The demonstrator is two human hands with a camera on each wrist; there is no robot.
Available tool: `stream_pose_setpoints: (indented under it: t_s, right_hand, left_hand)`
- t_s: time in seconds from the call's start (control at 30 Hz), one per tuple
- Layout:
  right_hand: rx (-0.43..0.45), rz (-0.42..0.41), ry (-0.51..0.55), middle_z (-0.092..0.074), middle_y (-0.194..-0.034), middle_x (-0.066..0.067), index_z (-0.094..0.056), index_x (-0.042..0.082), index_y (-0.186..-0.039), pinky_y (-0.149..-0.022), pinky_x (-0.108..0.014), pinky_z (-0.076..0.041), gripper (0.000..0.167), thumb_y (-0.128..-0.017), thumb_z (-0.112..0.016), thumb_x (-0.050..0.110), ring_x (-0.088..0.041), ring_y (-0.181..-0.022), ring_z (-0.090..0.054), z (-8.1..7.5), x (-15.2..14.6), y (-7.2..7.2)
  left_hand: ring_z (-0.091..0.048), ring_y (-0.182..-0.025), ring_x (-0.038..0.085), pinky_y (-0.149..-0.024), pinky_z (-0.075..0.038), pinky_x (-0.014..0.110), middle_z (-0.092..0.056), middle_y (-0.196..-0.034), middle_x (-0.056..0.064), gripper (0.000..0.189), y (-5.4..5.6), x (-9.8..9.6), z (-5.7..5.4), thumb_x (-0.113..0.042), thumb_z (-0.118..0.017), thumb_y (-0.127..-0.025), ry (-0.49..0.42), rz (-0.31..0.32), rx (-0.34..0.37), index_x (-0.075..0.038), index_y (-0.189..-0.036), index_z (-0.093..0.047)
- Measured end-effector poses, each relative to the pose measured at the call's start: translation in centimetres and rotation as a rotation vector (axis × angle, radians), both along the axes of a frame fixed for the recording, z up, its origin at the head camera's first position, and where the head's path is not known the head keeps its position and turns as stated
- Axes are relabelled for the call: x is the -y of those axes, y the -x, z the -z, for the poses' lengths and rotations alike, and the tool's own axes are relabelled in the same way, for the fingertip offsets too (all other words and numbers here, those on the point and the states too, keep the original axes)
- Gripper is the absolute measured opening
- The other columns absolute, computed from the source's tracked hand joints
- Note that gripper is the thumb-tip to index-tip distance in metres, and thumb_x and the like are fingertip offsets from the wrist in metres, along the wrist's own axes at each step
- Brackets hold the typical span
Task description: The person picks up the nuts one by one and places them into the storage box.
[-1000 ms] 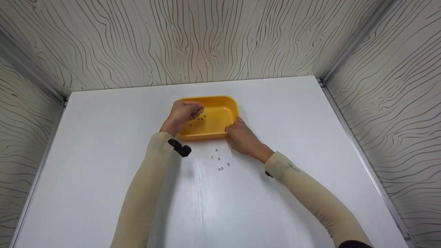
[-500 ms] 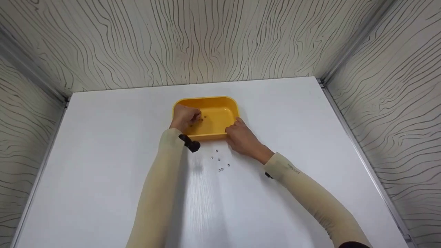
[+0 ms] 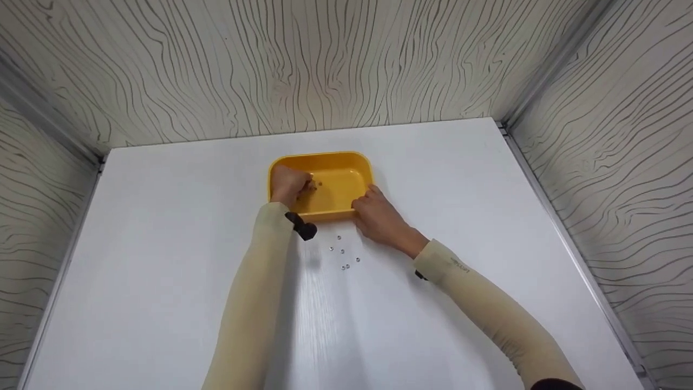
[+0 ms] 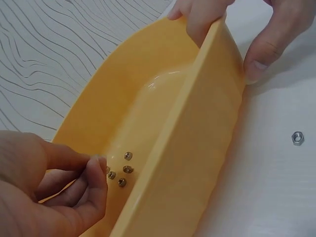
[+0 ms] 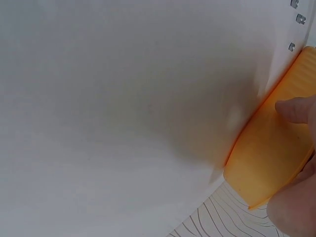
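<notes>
A yellow plastic tray [image 3: 344, 190] stands on the white table, with several small metal hex nuts [image 4: 128, 169] on its floor. Inside the tray's left part, my left hand [image 3: 287, 181] has its fingers curled and thumb and finger pinched together at a nut [image 4: 107, 170], which the fingertips partly hide. My right hand [image 3: 379, 218] grips the tray's near right corner. In the right wrist view its thumb [image 5: 296, 109] presses the outer wall, while in the left wrist view its fingers [image 4: 200, 22] hook over the rim.
Several more hex nuts [image 3: 342, 251] lie loose on the table [image 3: 178, 260] just in front of the tray. A wall with a wood-grain pattern [image 3: 325, 65] rises behind the table, and another panel [image 3: 612, 162] stands at the right.
My left hand has lowered from above the tray down to the nuts on its floor, and over the last half second it has barely moved. The right hand's grip on the tray is unchanged.
</notes>
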State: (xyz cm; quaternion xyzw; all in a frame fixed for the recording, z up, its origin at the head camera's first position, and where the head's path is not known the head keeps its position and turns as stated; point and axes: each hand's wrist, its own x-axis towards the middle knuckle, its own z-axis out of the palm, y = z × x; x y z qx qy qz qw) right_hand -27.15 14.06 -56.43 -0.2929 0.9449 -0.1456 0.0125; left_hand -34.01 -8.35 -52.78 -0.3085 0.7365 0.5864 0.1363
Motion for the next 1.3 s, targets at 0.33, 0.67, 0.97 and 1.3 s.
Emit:
stream_pose_setpoints:
  t_s: [0.33,0.67,0.97,1.3]
  right_hand:
    - [-0.044,-0.019,-0.008,-0.076,-0.1,-0.011,-0.071,0.003,-0.109,-0.131,-0.046,-0.027,0.014,-0.101,-0.066,0.013,-0.03,-0.106,-0.059,0.1,-0.1,0.0]
    - [-0.064,-0.025,0.006,-0.076,-0.101,-0.012,-0.071,0.002,-0.109,-0.13,-0.048,-0.029,0.015,-0.101,-0.065,0.013,-0.031,-0.108,-0.059,0.0,-0.1,0.0]
    - [-0.031,0.016,-0.033,-0.076,-0.103,-0.01,-0.072,0.003,-0.113,-0.132,-0.044,-0.026,0.019,-0.101,-0.065,0.014,-0.028,-0.112,-0.059,-0.1,0.1,0.2]
    - [-0.058,-0.017,-0.045,-0.075,-0.1,-0.01,-0.07,0.004,-0.11,-0.131,-0.046,-0.028,0.016,-0.101,-0.067,0.016,-0.029,-0.107,-0.06,0.1,-0.2,-0.1]
  left_hand:
    - [-0.061,-0.068,0.018,-0.077,-0.058,0.03,-0.066,-0.081,0.008,0.019,-0.1,0.4,-1.1,-0.006,-0.063,-0.095,0.031,0.081,-0.07,0.0,-0.111,-0.071]
    - [-0.07,-0.087,0.02,-0.079,-0.059,0.031,-0.077,-0.106,0.01,0.025,-3.7,0.2,-3.7,-0.021,-0.062,-0.102,0.36,0.517,-0.386,-0.005,-0.112,-0.078]
    - [-0.063,-0.081,0.019,-0.073,-0.056,0.03,-0.076,-0.098,0.007,0.017,-9.5,0.3,-2.7,-0.014,-0.069,-0.098,0.459,0.789,-0.568,-0.006,-0.11,-0.079]
    - [-0.073,-0.099,0.025,-0.092,-0.061,0.039,-0.077,-0.107,0.01,0.018,-13.3,-0.4,1.2,-0.004,-0.072,-0.095,0.696,1.08,-0.755,-0.003,-0.112,-0.079]
